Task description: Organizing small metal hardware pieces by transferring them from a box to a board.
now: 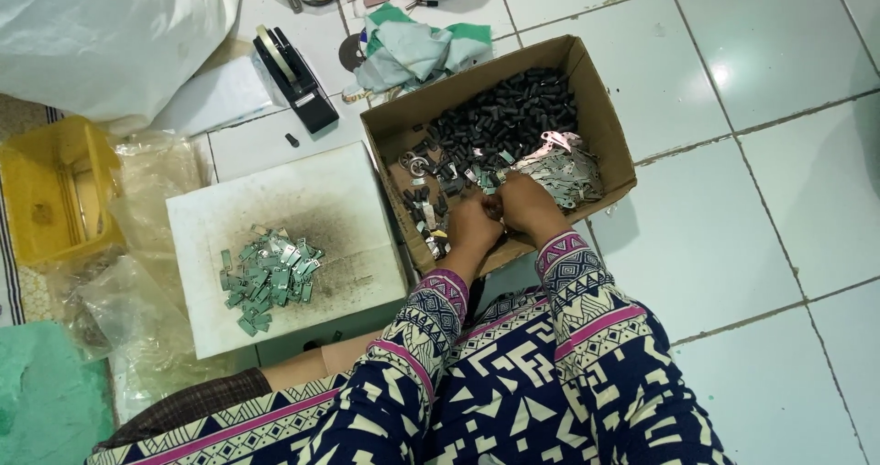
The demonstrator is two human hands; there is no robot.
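Floor's white tile w/ clutter all round the person sitting there. A black tape dispenser [293, 78] stands behind the white board [367, 245], a crumpled green-and-white cloth [417, 48] lies just behind the box, a big white plastic sack [110, 34] fills the top left corner, a yellow crate [50, 190] sits at far left w/ clear plastic bags [137, 272] bunched between it and the board. Nothing blocks the hands; patterned navy, pink and cream sleeves cover both arms to the wrist.

The small parts: short black cylinders [509, 116], matte, heaped loose, plus thin silvery metal tabs [564, 167], flat and shiny, jumbled on the right side. A few mixed bits are scattered toward the box's near left corner.

All that sits in an open cardboard box [605, 107], flaps up, set at an angle on the tile. On the white board lies a separate small heap of greenish-grey pieces [270, 277], well apart from the box, ringed by dark smudges.

Left hand [472, 226] and right hand [527, 204] are both down inside the box's near edge, close together, touching or nearly so, fingers curled in among the parts; looks like they're pinching something small betw. them but can't tell which piece
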